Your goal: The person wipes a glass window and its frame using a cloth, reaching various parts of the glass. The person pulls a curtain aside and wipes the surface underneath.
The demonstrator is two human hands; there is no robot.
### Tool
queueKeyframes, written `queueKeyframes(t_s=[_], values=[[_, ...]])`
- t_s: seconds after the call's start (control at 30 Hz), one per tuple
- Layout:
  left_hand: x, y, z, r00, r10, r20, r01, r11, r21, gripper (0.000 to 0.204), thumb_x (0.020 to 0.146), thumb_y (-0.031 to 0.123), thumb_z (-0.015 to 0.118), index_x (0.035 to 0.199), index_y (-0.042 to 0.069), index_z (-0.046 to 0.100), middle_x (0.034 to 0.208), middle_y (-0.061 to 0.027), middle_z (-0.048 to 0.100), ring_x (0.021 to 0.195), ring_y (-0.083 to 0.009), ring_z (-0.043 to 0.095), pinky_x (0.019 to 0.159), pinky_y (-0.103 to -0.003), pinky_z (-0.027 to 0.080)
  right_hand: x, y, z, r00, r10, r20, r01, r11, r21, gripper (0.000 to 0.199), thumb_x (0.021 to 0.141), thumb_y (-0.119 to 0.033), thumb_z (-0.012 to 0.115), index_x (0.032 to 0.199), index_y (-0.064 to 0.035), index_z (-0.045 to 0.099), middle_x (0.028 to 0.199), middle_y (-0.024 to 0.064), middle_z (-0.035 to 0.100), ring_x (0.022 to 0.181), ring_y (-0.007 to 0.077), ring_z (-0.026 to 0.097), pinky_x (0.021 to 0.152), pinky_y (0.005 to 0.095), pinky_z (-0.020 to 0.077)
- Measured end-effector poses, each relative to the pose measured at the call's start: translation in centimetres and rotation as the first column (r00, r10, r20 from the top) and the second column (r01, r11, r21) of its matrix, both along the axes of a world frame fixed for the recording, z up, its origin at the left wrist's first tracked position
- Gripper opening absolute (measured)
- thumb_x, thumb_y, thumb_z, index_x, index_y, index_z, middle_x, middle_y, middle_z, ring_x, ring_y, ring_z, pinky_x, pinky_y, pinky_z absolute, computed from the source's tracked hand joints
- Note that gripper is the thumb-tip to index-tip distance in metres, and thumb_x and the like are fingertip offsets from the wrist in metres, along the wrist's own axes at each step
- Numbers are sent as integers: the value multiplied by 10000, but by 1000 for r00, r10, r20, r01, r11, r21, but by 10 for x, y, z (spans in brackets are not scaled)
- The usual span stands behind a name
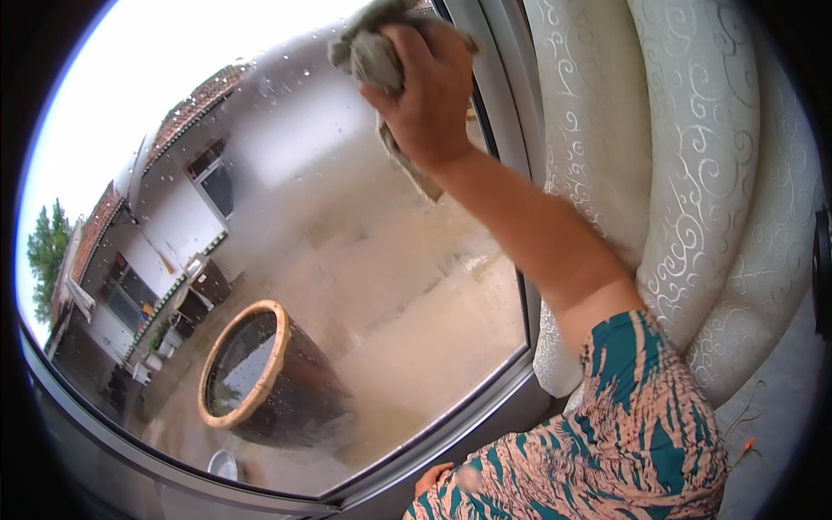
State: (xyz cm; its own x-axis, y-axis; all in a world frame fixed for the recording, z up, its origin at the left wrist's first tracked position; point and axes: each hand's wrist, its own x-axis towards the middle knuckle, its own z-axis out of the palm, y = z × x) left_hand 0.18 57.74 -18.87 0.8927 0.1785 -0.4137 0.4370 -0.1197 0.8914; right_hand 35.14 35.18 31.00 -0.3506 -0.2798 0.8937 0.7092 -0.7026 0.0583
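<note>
My right hand (433, 100) is raised high, closed around a bunched grey-green rag (375, 62). It holds the rag against the upper right part of the window pane (347, 199), close to the frame. A loose end of the cloth hangs below my wrist. Water drops and hazy smears show on the glass. Low in the view, a small part of my left hand (431, 479) shows by the bottom window frame; my patterned sleeve and body hide the rest, so its fingers cannot be made out.
Pale curtains (693, 173) with a swirl pattern hang right of the grey window frame (498, 78), beside my right arm. Beyond the glass, a wet yard holds a large dark vat (290, 390) with a tan rim, a white basin (223, 465) and low tiled-roof buildings (173, 208).
</note>
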Motion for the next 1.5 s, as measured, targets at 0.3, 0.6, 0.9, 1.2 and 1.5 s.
queueKeyframes(t_s=[0.3,0.6,0.9,1.2,1.5], values=[[2,-7,-70,999,39,24,-39,999,3,254,946,214,640,1127,44,693,953,-55,698,897,-89,607,838,-241,481,4,-31,10,996,74,49,-64,983,-172,383,761,-64,699,1126,-44,584,1125,190,590,1037,370,577,963,430,455],[-12,6,-62,1000,11,22,-12,999,35,255,943,210,643,1130,43,691,968,-61,700,914,-96,612,846,-245,481,-39,-46,-246,930,67,-362,-101,992,-77,444,792,-292,669,1097,21,588,1297,275,517,1210,471,490,1017,516,405],[18,10,-54,998,-35,53,31,997,74,256,940,206,645,1132,42,689,983,-67,701,931,-103,618,854,-250,481,-128,-19,-455,490,155,-858,-396,916,-60,528,829,-105,680,1321,-66,493,1311,216,417,1215,429,409,1033,498,342],[18,2,-52,998,-29,60,25,998,66,258,937,202,648,1135,41,687,998,-73,703,947,-111,623,862,-254,482,-106,0,-341,786,131,-605,-237,966,-99,366,803,9,646,1128,-62,492,1396,229,447,1364,414,335,1067,488,256],[1,-5,-47,997,-14,81,9,999,52,260,933,198,650,1138,40,685,1012,-79,704,964,-118,628,870,-259,482,-62,35,-50,992,103,70,-92,986,-139,222,859,-75,606,1076,-53,562,1095,136,572,1095,335,508,938,439,331]])
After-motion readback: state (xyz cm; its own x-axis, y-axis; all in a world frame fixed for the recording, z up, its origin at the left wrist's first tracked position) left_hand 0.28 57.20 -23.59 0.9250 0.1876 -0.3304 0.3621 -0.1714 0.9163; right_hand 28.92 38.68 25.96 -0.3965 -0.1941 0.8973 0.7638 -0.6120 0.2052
